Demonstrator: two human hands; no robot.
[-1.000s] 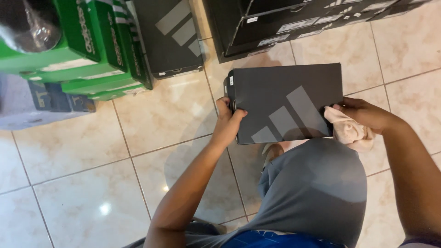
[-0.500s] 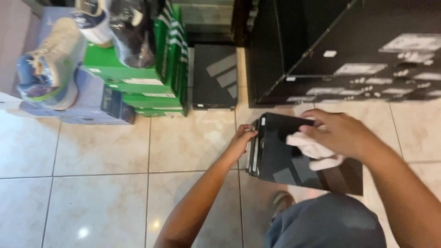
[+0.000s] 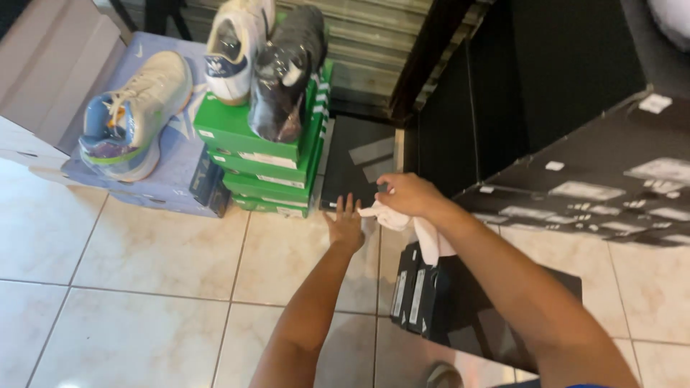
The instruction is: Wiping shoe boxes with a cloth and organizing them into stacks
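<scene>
1. The left hand (image 3: pixel 345 224) is reaching forward with fingers spread open, its fingertips touching the near edge of a flat black shoebox (image 3: pixel 357 164) lying on the tiled floor (image 3: pixel 144 287).
2. The right hand (image 3: pixel 406 194) is closing around a crumpled white cloth (image 3: pixel 413 228) while its fingertips are pressing on the same box's near right corner.
3. That box is lying straight ahead of both hands, its long axis running away from the person, wedged between the stack of green shoeboxes (image 3: pixel 269 162) on the left and a dark shelf unit (image 3: pixel 496 100) on the right. Both hands are about equally near.
4. Two more black shoeboxes (image 3: pixel 420 298) are standing on edge just below the right forearm, showing narrow white end labels.
5. The green stack is carrying pale rectangular labels on its ends, with a white sneaker (image 3: pixel 237 43) and a black shoe wrapped in clear plastic (image 3: pixel 287 68) on top.
6. A lavender shoebox (image 3: pixel 162 176) at the left is supporting a cream and blue sneaker (image 3: pixel 133 115).
7. A large black carton (image 3: pixel 596 187) on the right is bearing several small white stickers.
</scene>
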